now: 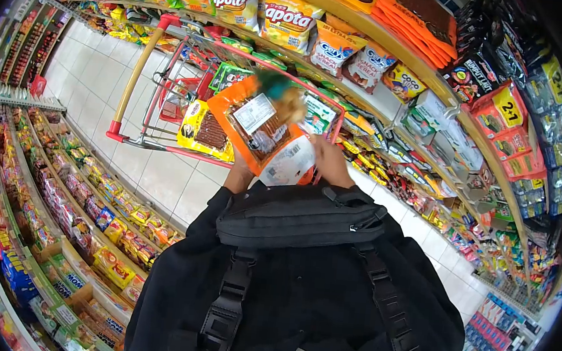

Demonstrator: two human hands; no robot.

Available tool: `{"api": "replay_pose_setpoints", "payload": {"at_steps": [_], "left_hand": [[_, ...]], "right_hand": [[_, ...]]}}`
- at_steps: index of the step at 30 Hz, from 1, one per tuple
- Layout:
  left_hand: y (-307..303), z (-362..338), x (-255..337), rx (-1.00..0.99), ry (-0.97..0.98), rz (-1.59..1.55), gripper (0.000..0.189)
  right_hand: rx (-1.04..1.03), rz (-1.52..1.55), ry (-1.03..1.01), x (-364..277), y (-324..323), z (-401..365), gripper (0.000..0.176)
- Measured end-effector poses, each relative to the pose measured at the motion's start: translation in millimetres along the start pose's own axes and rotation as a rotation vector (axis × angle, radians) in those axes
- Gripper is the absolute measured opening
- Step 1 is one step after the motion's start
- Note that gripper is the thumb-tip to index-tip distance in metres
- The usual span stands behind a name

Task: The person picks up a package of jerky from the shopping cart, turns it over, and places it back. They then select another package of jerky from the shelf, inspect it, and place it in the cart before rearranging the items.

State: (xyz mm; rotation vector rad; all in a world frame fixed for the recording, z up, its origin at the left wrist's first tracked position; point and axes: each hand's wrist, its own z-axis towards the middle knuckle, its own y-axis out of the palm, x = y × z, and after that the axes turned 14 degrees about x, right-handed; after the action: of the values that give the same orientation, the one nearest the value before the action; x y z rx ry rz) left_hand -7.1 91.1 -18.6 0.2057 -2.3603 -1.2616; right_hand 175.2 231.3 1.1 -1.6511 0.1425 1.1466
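Two Packets Held Above Shopping Cart

Stocked shelves (60, 176) line both sides of the tiled aisle. A shopping cart (153, 107) stands ahead of the person and contains a yellow packet (198, 128). A black chest bag (297, 217) sits below the hands. The orange packet (255, 123) is raised over the near end of the cart, tilted, and overlaps a white packet (288, 166). The left hand (237, 177) grasps the orange packet from beneath, fingers hidden. The right hand (330, 161) is clenched on the edge of the white packet

A supermarket aisle: snack-stocked shelves (78, 204) on both sides, red shopping cart (167, 99), tiled floor (101, 86).
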Motion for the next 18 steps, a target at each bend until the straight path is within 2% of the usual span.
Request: {"api": "replay_pose_setpoints", "payload": {"at_steps": [2, 4, 5, 7, 8, 9, 10, 11, 12, 14, 17, 18], "left_hand": [[-3, -1, 2, -0.036, -0.011, -0.058, 0.072], [-4, -6, 2, -0.019, 0.011, -0.03, 0.071], [-3, -6, 1, -0.014, 0.017, -0.016, 0.07], [-55, 22, -10, -0.011, 0.063, 0.113, 0.071], [-74, 33, -14, -0.01, 0.088, 0.175, 0.071], [-23, 10, -8, -0.032, 0.033, 0.089, 0.066], [-4, -3, -4, -0.008, 0.028, 0.057, 0.064], [7, -12, -2, 0.018, 0.028, 0.023, 0.063], [11, -17, 0, 0.044, 0.032, -0.01, 0.061], [-9, -9, 6, 0.042, 0.075, -0.052, 0.054], [-23, -14, 22, 0.091, 0.156, -0.07, 0.054], [-26, -17, 29, 0.101, 0.179, -0.076, 0.054]], "right_hand": [[0.034, 0.009, 0.041, 27, 5, 24, 0.026], [0.077, 0.101, 0.075, -23, -14, 20, 0.026], [0.031, 0.139, -0.096, -43, -20, 14, 0.026], [-0.055, 0.207, -0.439, -66, -26, 3, 0.026], [-0.033, 0.149, -0.37, -61, -23, 5, 0.026], [-0.015, 0.092, -0.301, -49, -15, 7, 0.026], [-0.002, 0.037, -0.233, -36, -6, 12, 0.026], [-0.036, -0.022, 0.023, -20, -2, 23, 0.026], [0.037, -0.04, 0.097, -5, -2, 31, 0.026], [0.066, -0.066, 0.085, 35, -1, 34, 0.027], [-0.081, -0.112, -0.008, 67, -3, 3, 0.027], [-0.151, -0.159, 0.021, 70, -7, -8, 0.028]]}}
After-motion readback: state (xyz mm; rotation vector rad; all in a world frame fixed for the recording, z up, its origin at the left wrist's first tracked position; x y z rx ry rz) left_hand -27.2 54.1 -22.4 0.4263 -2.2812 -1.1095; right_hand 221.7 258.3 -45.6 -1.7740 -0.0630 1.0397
